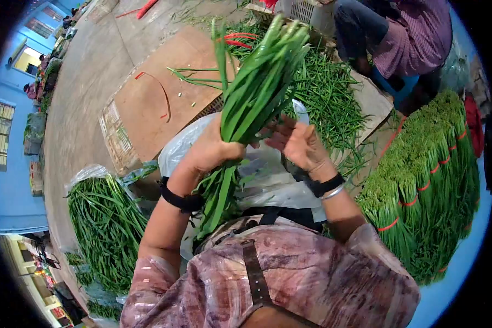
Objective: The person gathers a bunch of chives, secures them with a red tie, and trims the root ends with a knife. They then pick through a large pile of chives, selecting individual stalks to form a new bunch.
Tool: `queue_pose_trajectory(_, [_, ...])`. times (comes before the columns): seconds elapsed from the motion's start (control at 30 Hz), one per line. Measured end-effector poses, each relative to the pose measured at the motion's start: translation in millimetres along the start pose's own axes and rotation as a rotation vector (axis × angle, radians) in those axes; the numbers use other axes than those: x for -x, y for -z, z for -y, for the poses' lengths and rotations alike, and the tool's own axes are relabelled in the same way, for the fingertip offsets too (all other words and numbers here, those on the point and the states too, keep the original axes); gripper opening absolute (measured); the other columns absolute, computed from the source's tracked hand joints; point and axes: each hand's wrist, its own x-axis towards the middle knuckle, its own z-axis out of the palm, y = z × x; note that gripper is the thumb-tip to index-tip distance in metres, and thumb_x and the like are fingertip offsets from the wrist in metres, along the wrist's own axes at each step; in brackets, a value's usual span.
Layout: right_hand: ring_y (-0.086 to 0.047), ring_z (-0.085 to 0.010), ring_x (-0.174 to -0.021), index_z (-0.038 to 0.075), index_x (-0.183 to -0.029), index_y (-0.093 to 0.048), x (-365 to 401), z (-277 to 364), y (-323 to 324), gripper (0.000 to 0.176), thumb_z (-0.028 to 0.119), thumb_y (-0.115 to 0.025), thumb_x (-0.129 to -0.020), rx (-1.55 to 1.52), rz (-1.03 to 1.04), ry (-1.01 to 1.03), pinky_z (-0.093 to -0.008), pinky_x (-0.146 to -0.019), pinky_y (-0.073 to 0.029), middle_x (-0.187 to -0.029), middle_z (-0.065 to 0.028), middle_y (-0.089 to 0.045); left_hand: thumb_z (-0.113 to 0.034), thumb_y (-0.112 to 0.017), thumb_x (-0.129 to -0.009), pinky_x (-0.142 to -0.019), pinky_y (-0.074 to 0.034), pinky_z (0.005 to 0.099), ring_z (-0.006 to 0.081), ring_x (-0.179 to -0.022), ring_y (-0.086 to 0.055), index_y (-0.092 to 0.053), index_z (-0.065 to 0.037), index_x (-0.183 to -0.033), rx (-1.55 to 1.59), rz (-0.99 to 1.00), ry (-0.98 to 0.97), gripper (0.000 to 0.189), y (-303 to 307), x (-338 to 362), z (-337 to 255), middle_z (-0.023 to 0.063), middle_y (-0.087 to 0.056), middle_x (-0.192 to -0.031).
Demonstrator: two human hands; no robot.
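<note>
A bunch of long green leafy stalks [257,87] is gripped in my left hand [217,146], its pale ends pointing up and its leaves hanging below the fist. Beside the bunch, my right hand [299,143] has its fingers apart, and nothing shows in its palm. A small shiny blade-like piece [300,111] shows just above the right hand; whether the hand touches it is unclear. White plastic sheeting [278,188] lies across my lap. In front of me is a brown board [185,52] with a red tie [166,101] and a few loose stalks on it.
Cut green trimmings [328,98] are heaped beyond my right hand. Bundles with red ties [426,175] stand at the right. Loose greens [106,229] fill a plastic-lined pile at the left. A person in a checked shirt [412,41] sits at the upper right, near a white crate [306,12].
</note>
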Motion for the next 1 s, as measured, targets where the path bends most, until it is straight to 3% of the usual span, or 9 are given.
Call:
queue_pose_trajectory(0.17, [-0.041, -0.0275, -0.125, 0.011, -0.137, -0.034, -44, -24, -35, 0.090, 0.052, -0.073, -0.067, -0.085, -0.141, 0.259, -0.0439, -0.106, -0.032, -0.137, -0.0071, -0.041, -0.001, -0.061, -0.065, -0.064, -0.051, 0.0436, 0.0392, -0.073, -0.062, -0.002, -0.006, -0.145, -1.011, -0.262, -0.273, 0.099, -15, -26, 4, 0.0286, -0.058, -0.098])
queue_pose_trajectory(0.27, [-0.045, -0.0268, -0.121, 0.011, -0.136, -0.036, -52, -39, -32, 0.087, 0.050, -0.074, -0.068, -0.063, -0.267, 0.330, -0.0434, -0.104, -0.035, -0.134, -0.0068, -0.045, -0.003, -0.064, -0.065, -0.053, -0.050, 0.0399, 0.0348, -0.068, -0.061, -0.003, -0.008, -0.146, -1.485, -0.320, 0.006, 0.101, -35, -30, 10, 0.0259, -0.056, -0.101])
queue_pose_trajectory(0.4, [-0.054, -0.0231, -0.108, 0.007, -0.123, -0.049, -52, -49, -23, 0.056, 0.026, -0.073, -0.077, -0.154, -0.426, 0.351, -0.0394, -0.098, -0.041, -0.117, -0.0029, -0.057, -0.007, -0.058, -0.074, -0.044, -0.047, 0.0400, 0.0326, -0.059, -0.058, -0.005, -0.008, -0.146, -1.654, -0.399, -0.373, 0.089, -37, -27, 39, 0.0203, -0.056, -0.097])
queue_pose_trajectory(0.43, [-0.057, -0.0236, -0.103, 0.006, -0.119, -0.051, -53, -49, -19, 0.045, 0.017, -0.068, -0.078, -0.140, -0.426, 0.374, -0.0404, -0.094, -0.045, -0.113, -0.0052, -0.059, -0.013, -0.070, -0.069, -0.056, -0.052, 0.0373, 0.0294, -0.074, -0.062, -0.002, -0.008, -0.146, -1.620, -0.306, -0.285, 0.103, -36, -22, 38, 0.0204, -0.054, -0.109])
queue_pose_trajectory(0.57, [-0.062, -0.0241, -0.093, 0.004, -0.114, -0.053, -49, -35, -27, 0.038, 0.020, -0.063, -0.082, -0.174, -0.354, 0.300, -0.0400, -0.084, -0.051, -0.106, -0.0102, -0.061, -0.026, -0.086, -0.056, -0.086, -0.046, 0.0370, 0.0278, -0.103, -0.056, 0.006, -0.005, -0.144, -0.749, -0.249, -0.405, 0.130, -22, -13, 23, 0.0223, -0.048, -0.120])
queue_pose_trajectory(0.63, [-0.062, -0.0246, -0.093, 0.005, -0.115, -0.052, -49, -33, -32, 0.039, 0.021, -0.063, -0.082, -0.159, -0.346, 0.261, -0.0403, -0.085, -0.051, -0.106, -0.0097, -0.061, -0.035, -0.089, -0.050, -0.098, -0.038, 0.0369, 0.0309, -0.112, -0.049, 0.011, 0.002, -0.142, -0.269, -0.171, -0.113, 0.141, -9, -6, 8, 0.0255, -0.047, -0.120])
queue_pose_trajectory(0.83, [-0.061, -0.0252, -0.097, 0.001, -0.114, -0.054, -57, -43, -49, 0.037, 0.024, -0.059, -0.086, -0.218, -0.436, 0.370, -0.0405, -0.089, -0.049, -0.106, -0.0134, -0.062, -0.037, -0.090, -0.047, -0.096, -0.039, 0.0360, 0.0347, -0.114, -0.050, -0.003, 0.003, -0.142, -0.865, -0.106, -0.364, 0.135, 20, -8, 33, 0.0257, -0.046, -0.127])
queue_pose_trajectory(0.93, [-0.061, -0.0257, -0.096, -0.001, -0.113, -0.054, -60, -58, -26, 0.037, 0.023, -0.059, -0.086, -0.219, -0.442, 0.374, -0.0397, -0.089, -0.049, -0.105, -0.0146, -0.062, -0.030, -0.087, -0.051, -0.095, -0.041, 0.0370, 0.0364, -0.116, -0.050, -0.005, 0.003, -0.141, -0.813, -0.085, -0.043, 0.127, 9, -5, 46, 0.0262, -0.046, -0.129])
queue_pose_trajectory(1.0, [-0.061, -0.0265, -0.097, -0.002, -0.114, -0.053, -60, -61, -23, 0.038, 0.023, -0.059, -0.086, -0.181, -0.418, 0.377, -0.0394, -0.090, -0.048, -0.105, -0.0155, -0.062, -0.016, -0.079, -0.057, -0.088, -0.045, 0.0381, 0.0379, -0.106, -0.056, -0.024, 0.004, -0.135, -0.713, -0.173, -0.154, 0.097, 5, -6, 58, 0.0264, -0.055, -0.114])
